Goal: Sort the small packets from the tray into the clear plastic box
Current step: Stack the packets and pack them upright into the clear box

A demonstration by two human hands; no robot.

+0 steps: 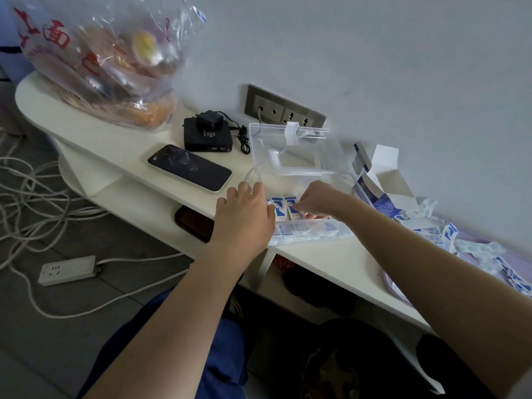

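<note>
A clear plastic box (322, 228) stands on the white table with its lid (290, 151) raised behind it. Several small blue-and-white packets (280, 208) stand in rows inside. My left hand (244, 217) rests against the box's left end, fingers curled on its rim. My right hand (319, 198) reaches into the box from the right, its fingertips pinched on packets there. A loose heap of the same packets (449, 234) lies on a lilac tray (394, 286) at the right edge.
An opened cardboard carton (380, 185) lies behind the box. A phone (190, 167), a black device with charger (207, 133) and a bag of bread (109, 61) sit to the left. A wall socket (283, 110) is behind. Cables and a power strip (67, 269) cover the floor.
</note>
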